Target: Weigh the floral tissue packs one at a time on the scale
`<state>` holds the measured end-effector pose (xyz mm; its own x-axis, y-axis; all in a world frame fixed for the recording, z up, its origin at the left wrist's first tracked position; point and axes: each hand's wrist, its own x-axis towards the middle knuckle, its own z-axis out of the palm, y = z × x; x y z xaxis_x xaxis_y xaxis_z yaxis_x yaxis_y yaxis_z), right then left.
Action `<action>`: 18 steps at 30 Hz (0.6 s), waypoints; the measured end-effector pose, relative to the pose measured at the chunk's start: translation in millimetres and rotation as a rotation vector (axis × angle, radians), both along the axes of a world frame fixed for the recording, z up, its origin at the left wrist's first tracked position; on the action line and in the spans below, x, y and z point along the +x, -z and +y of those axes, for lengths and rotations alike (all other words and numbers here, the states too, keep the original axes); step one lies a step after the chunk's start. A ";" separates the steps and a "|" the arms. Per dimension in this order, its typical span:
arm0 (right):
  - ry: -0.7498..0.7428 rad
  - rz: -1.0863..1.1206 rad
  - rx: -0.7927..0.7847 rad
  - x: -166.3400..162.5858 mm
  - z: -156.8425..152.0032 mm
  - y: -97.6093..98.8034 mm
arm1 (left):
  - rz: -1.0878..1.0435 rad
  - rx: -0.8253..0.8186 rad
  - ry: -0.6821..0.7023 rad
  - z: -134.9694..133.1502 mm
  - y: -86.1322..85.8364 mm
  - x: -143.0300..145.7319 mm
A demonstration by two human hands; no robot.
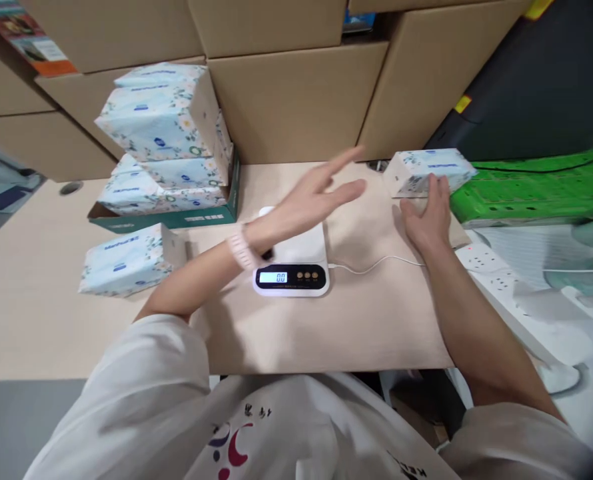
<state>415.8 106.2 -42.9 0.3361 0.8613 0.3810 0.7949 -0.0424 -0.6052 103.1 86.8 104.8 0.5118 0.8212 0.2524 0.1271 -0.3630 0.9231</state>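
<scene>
My left hand (316,193) hangs over the white digital scale (301,247), its thumb and fingers spread with nothing in them. A pale band circles that wrist. The scale's lit display reads 0.0, and its plate is partly hidden by my arm. At the right, my right hand (430,217) rests its outstretched fingertips against the front of a floral tissue pack (429,163), thumb apart and below it. Another tissue pack (126,260) lies to the left of the scale. Behind it, more tissue packs (161,120) are piled in a green open carton (191,219).
Cardboard boxes (296,100) form a wall along the table's back. A white cable (371,265) runs from the scale under my right arm. Beyond the table's right edge are a green crate (531,187) and a white power strip (491,273).
</scene>
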 end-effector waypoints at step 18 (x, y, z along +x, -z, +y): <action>-1.109 0.926 -0.745 -305.1 -83.2 -102.6 | -0.123 -0.304 -1.140 -102.8 110.0 -360.9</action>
<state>110.6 23.0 59.7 -0.6765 0.7150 -0.1767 0.0284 -0.2145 -0.9763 -257.8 -16.0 -5.1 -0.5682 0.8221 -0.0357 0.1390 0.1387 0.9805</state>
